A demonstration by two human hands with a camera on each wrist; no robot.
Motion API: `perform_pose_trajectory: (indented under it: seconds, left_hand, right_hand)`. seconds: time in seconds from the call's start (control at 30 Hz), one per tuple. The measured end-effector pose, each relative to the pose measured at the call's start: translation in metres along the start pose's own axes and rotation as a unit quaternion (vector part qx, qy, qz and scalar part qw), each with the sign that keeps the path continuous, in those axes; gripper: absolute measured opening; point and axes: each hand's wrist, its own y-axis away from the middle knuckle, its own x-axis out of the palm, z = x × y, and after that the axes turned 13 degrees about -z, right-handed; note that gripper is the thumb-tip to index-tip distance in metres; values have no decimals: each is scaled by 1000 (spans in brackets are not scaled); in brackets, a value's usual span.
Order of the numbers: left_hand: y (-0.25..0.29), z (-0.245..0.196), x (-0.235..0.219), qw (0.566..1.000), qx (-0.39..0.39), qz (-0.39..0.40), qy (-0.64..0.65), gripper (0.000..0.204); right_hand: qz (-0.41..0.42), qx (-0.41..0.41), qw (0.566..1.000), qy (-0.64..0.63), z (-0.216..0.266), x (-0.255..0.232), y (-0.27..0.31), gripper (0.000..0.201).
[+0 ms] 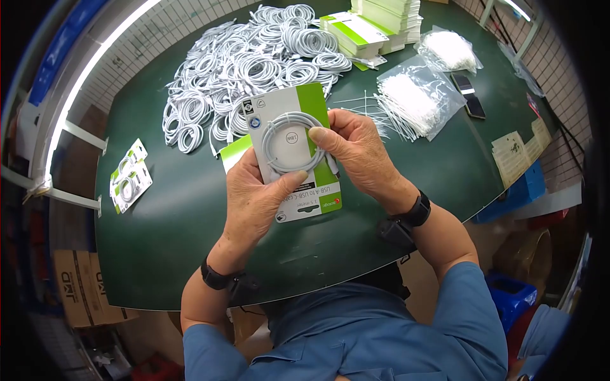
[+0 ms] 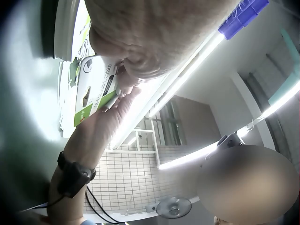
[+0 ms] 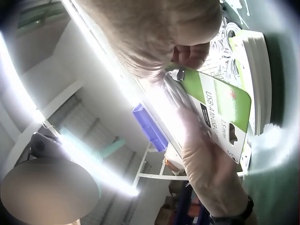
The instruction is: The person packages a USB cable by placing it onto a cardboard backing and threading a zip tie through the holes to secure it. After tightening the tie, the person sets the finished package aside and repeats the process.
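Right now both hands hold a white and green cable card (image 1: 297, 152) above the near middle of the green table (image 1: 165, 209). His left hand (image 1: 254, 203) grips its near left edge, thumb on the front. His right hand (image 1: 356, 152) curls round the right edge, fingertips pressing the coiled white cable (image 1: 289, 143) flat.

The backing card (image 1: 293, 152) looks like smooth, lightly glossy printed cardboard, white and green. The coiled cable (image 1: 289, 143) on it shows matt white plastic sheathing. The bench (image 1: 165, 209) wears a dark green, smooth top with a soft sheen. The clear bags (image 1: 419, 101) are thin, shiny, crinkled plastic film. Cardboard boxes (image 1: 79, 286) look plain, matt brown.
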Motion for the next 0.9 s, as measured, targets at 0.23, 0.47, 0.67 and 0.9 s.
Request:
perform_pose_trajectory:
  seconds: [0.23,0.47,0.67,0.9]
  left_hand:
    - [2,9,-7,999,-40,-9,14,38]
    - [8,3,-32,998,-53,-10,14,31]
    - [21,-6,-63,994,-98,-34,17,27]
    - [-16,-24,-181,967,-16,-249,47,25]
  right_hand:
    - [1,-42,991,128,10,8,6,23]
    - [30,-53,998,25,-7,3,9,23]
    - [54,-44,996,48,-8,13,17,20]
    - [21,14,995,96,-4,12,8,15]
